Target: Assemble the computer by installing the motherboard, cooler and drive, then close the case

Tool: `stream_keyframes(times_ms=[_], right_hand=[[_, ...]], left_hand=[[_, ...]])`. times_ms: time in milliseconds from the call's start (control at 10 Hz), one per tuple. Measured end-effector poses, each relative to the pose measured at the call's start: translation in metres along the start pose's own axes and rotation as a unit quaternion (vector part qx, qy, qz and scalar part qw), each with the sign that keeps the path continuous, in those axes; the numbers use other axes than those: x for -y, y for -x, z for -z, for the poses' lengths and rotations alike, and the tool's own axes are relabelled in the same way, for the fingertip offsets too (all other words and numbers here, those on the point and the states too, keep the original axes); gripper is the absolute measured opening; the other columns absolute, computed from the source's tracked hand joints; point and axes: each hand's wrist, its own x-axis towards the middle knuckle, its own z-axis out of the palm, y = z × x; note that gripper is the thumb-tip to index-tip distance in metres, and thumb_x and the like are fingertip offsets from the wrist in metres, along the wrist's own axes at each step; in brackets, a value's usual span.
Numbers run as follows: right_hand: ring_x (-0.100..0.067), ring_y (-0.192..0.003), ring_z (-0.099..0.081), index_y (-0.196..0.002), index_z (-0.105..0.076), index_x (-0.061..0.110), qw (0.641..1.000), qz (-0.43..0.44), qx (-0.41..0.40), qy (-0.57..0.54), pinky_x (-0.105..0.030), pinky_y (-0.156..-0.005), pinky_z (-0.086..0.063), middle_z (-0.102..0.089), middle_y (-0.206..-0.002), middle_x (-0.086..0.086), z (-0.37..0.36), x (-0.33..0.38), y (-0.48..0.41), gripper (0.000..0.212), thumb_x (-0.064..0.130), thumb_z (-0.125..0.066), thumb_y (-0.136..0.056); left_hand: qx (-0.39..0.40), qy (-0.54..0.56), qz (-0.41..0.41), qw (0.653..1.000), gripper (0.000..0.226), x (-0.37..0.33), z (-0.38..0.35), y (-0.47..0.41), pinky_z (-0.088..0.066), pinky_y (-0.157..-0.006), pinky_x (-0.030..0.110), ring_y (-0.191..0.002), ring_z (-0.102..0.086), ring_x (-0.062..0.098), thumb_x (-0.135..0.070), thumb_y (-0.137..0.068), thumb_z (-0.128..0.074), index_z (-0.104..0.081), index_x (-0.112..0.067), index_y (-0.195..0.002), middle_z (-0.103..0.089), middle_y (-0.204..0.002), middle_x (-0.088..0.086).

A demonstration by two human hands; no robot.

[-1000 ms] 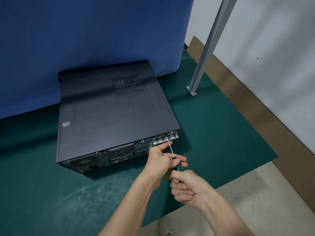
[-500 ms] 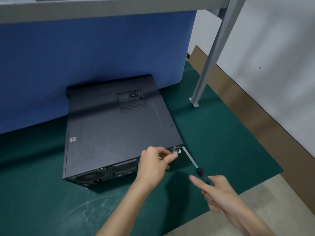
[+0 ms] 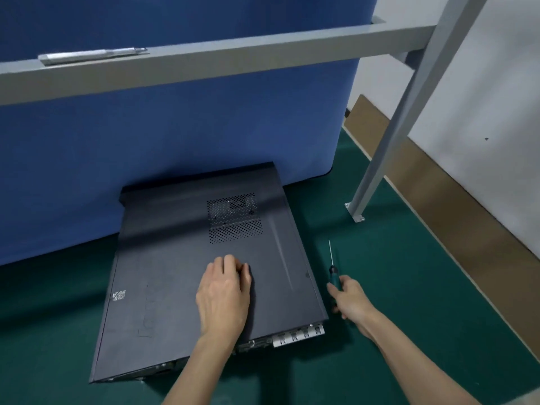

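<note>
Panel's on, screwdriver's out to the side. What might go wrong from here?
The left hand rests on the side panel; if the panel isn't fully seated, leaning may shift it. The screwdriver in the right hand is close beside it, so its tip could scratch the panel.

A green mat [image 3: 409, 287] covers the floor. Far behind stands a blue panel [image 3: 175, 141]. A grey metal beam [image 3: 233, 58] crosses before it and meets a slanted leg [image 3: 403, 112] at the right. The right wall [image 3: 482, 83] is white, with a brown strip [image 3: 438, 194] along its foot.

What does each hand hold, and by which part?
The right hand grips the screwdriver by its handle. The left hand holds nothing; it rests on the case.
</note>
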Motion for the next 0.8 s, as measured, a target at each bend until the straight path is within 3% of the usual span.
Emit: stream_keyframes(times_ms=[100,200,300,400,500,600,700,800], right_hand=[[-0.028,-0.091,-0.055,-0.122,-0.048,0.003,0.998,0.016,-0.027,0.048,-0.038,-0.082,-0.049,-0.059,-0.109,-0.016,-0.020,0.012,-0.028,0.026,0.015,-0.045,-0.100],[-0.031,-0.126,-0.043,-0.140,-0.044,0.011,0.996,0.009,-0.045,0.074,-0.040,-0.104,-0.031,-0.045,-0.143,-0.015,-0.032,0.021,-0.042,0.050,0.037,-0.025,-0.101],[-0.037,-0.130,-0.040,-0.143,-0.034,0.003,0.988,0.009,-0.022,0.151,-0.044,-0.106,-0.028,-0.043,-0.143,-0.021,-0.037,0.026,-0.052,0.053,0.034,-0.013,-0.104],[-0.036,-0.113,-0.053,-0.144,-0.026,0.005,0.951,0.037,-0.024,0.307,-0.042,-0.094,-0.039,-0.056,-0.126,-0.022,-0.039,0.032,-0.053,0.041,0.012,-0.023,-0.104],[-0.030,-0.104,-0.058,-0.147,-0.011,0.010,0.908,0.067,-0.027,0.413,-0.037,-0.085,-0.042,-0.060,-0.120,-0.016,-0.040,0.036,-0.057,0.056,-0.002,-0.031,-0.097],[-0.030,-0.103,-0.059,-0.145,-0.014,0.010,0.907,0.069,-0.030,0.415,-0.036,-0.084,-0.042,-0.061,-0.118,-0.016,-0.037,0.034,-0.057,0.049,0.003,-0.031,-0.099],[-0.031,-0.095,-0.058,-0.131,-0.028,0.005,0.913,0.073,-0.039,0.399,-0.039,-0.083,-0.042,-0.061,-0.107,-0.016,-0.030,0.032,-0.052,0.031,0.006,-0.029,-0.100],[-0.027,-0.081,-0.053,-0.123,-0.027,0.008,0.916,0.099,-0.056,0.384,-0.036,-0.071,-0.040,-0.060,-0.099,-0.013,-0.020,0.027,-0.044,0.038,-0.007,-0.036,-0.090]], left_hand=[[-0.010,-0.018,-0.021,1.000,0.022,0.003,-0.007,-0.002,-0.041,-0.053,0.038,-0.064,-0.048,0.025,-0.019,-0.086,-0.064,-0.046,-0.013,-0.074,-0.049,-0.069,0.004],[-0.017,-0.023,-0.033,0.999,0.021,0.005,-0.010,-0.001,-0.041,-0.054,0.037,-0.064,-0.046,0.024,-0.019,-0.086,-0.061,-0.045,-0.014,-0.074,-0.047,-0.068,0.002],[-0.016,-0.031,-0.035,0.999,0.021,0.005,-0.011,-0.002,-0.041,-0.056,0.036,-0.065,-0.045,0.022,-0.021,-0.087,-0.061,-0.045,-0.015,-0.075,-0.047,-0.069,0.001],[-0.014,-0.035,-0.033,0.999,0.021,0.004,-0.011,-0.002,-0.042,-0.056,0.036,-0.065,-0.045,0.022,-0.020,-0.086,-0.062,-0.045,-0.015,-0.075,-0.047,-0.069,0.000],[-0.014,-0.030,-0.033,0.999,0.021,0.003,-0.009,-0.003,-0.042,-0.056,0.035,-0.065,-0.044,0.021,-0.019,-0.086,-0.062,-0.045,-0.015,-0.075,-0.047,-0.069,0.000],[-0.015,-0.027,-0.032,0.999,0.022,0.002,-0.008,-0.002,-0.042,-0.056,0.035,-0.065,-0.043,0.021,-0.019,-0.086,-0.062,-0.044,-0.015,-0.074,-0.046,-0.069,0.000],[-0.020,-0.021,-0.039,0.999,0.022,0.002,-0.007,-0.003,-0.040,-0.056,0.033,-0.064,-0.042,0.020,-0.019,-0.087,-0.061,-0.043,-0.016,-0.074,-0.046,-0.069,-0.001],[-0.017,-0.013,-0.031,0.999,0.023,0.004,-0.006,-0.003,-0.038,-0.056,0.031,-0.064,-0.041,0.018,-0.020,-0.087,-0.061,-0.042,-0.017,-0.075,-0.045,-0.069,-0.002]])
